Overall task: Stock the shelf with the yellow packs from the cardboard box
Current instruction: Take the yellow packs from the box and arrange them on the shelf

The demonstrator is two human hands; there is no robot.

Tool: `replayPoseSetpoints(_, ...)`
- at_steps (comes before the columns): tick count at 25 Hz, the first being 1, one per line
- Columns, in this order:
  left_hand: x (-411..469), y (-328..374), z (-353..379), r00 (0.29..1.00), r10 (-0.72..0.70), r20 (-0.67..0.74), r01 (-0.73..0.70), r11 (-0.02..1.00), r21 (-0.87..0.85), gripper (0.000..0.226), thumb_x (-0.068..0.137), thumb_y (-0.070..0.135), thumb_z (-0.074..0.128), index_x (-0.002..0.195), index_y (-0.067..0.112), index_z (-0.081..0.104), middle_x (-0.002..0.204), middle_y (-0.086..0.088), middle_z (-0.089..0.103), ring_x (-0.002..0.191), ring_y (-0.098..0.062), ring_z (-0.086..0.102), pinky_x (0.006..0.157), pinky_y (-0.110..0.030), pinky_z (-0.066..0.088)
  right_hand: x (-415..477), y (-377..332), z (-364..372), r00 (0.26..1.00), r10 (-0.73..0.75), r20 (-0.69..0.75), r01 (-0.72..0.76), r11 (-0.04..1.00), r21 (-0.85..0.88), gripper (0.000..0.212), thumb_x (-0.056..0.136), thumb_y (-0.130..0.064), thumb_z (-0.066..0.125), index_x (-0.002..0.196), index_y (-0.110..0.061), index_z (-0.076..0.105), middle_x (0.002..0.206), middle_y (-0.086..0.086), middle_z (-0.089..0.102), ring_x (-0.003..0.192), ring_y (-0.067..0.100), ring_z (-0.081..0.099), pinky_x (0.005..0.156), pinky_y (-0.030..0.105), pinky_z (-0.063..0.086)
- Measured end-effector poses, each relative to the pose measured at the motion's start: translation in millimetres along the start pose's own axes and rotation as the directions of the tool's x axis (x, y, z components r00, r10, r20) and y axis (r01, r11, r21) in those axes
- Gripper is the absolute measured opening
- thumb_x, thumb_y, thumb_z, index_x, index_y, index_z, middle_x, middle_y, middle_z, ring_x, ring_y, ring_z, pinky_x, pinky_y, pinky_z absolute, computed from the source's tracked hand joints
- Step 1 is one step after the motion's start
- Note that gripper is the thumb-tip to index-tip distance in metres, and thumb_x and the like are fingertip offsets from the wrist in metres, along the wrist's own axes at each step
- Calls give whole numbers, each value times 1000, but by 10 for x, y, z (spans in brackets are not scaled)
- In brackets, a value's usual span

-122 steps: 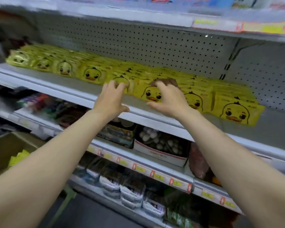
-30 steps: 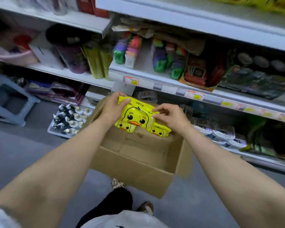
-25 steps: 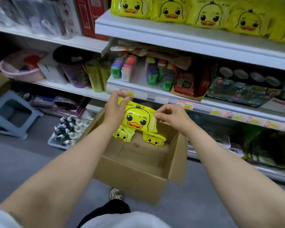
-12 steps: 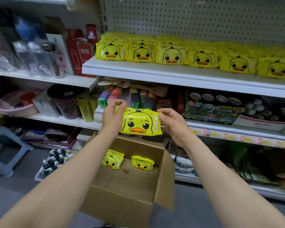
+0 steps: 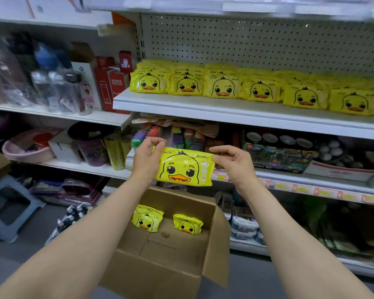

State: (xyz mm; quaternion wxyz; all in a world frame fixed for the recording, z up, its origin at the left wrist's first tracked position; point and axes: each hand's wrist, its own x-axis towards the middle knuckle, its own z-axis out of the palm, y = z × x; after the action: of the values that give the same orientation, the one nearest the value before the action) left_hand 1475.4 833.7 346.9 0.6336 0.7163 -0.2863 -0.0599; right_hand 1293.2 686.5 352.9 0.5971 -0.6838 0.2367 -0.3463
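1. The left hand (image 5: 146, 162) and the right hand (image 5: 235, 164) hold one yellow duck pack (image 5: 185, 168) between them in the air.
2. The left hand pinches the left end of the pack with curled fingers and thumb. The right hand pinches the upper right end in the same way.
3. The pack shows its printed duck face to the camera. It is nearly level, with only a small tilt.
4. This pack is above the cardboard box (image 5: 160, 275) and below the white shelf (image 5: 225, 108), and it touches neither of them.
5. The box is open on top. Inside, two yellow packs (image 5: 147, 219) lean near the far wall, side by side with a small gap between them.
6. On the white shelf a row of yellow packs (image 5: 222, 88) stands with faces forward, several deep, in front of the pegboard (image 5: 257, 44).
7. Just left of this row stand red boxes (image 5: 110, 85), and further left are clear bottles (image 5: 52, 89).
8. Lower on the left are a pink basin (image 5: 28, 152) on a shelf and a grey stool (image 5: 7, 210) on the floor.
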Motion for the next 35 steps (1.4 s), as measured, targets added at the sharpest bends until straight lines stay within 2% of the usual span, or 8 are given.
replayPoseSetpoints(5,-41,38,8,999,-33,18,33,999,-37,10,97,22,58,94,21,67,93,10,64,85,-6,55,71,-18,41,-113,72,16,980,75,184,-86,995,49,22,95,-10,63,113,-18,73,104,7,75,90,16,70,76,32,58)
replayPoseSetpoints(12,-106,227,-103,953,-46,299,72,995,-74,8,82,20,76,85,25,72,96,9,68,90,-8,63,81,-27,50,-50,86,35,991,65,114,-72,996,57,15,88,-9,71,100,-16,76,93,8,76,84,16,70,72,28,54)
replayPoseSetpoints(19,44,306,-248,944,-19,331,29,999,-26,6,79,13,78,82,11,72,84,7,70,74,2,63,70,-16,49,78,13,173,985,93,148,-90,996,-28,9,79,-16,80,88,-14,76,84,4,74,78,15,67,73,29,53)
replayPoseSetpoints(25,496,66,-364,858,-148,491,201,978,-58,11,83,12,73,74,13,67,72,2,68,67,-8,59,70,-24,45,379,-46,361,980,184,74,-180,982,-61,22,69,-30,86,73,-12,76,85,16,74,81,23,67,88,43,52)
replayPoseSetpoints(28,931,92,-492,766,-109,633,37,991,125,10,81,14,77,87,12,69,81,4,72,75,-4,64,77,-27,47,610,-30,572,988,151,33,-144,977,-155,18,75,-22,85,73,-7,75,80,12,73,77,17,65,81,37,51)
replayPoseSetpoints(30,1248,194,-531,668,-96,738,-197,933,300,48,75,31,83,115,20,61,104,11,70,94,-1,64,88,-28,47,762,-78,748,994,101,31,-94,979,-179,18,76,-19,84,74,-4,74,76,10,71,73,16,62,74,35,50)
replayPoseSetpoints(32,1568,274,-533,601,-133,788,-453,756,472,83,63,53,85,133,29,47,121,14,60,109,-5,57,94,-28,46,965,-162,968,998,64,20,-59,983,-175,15,77,-17,83,75,-5,74,74,5,70,71,14,61,70,32,50)
replayPoseSetpoints(35,1936,313,-529,581,-109,807,-666,507,548,73,58,57,85,116,28,51,108,7,61,101,-17,56,80,-33,47,1322,-280,1238,1000,-23,-21,18,981,-196,9,78,-18,83,73,-17,74,76,2,71,73,13,62,73,34,52)
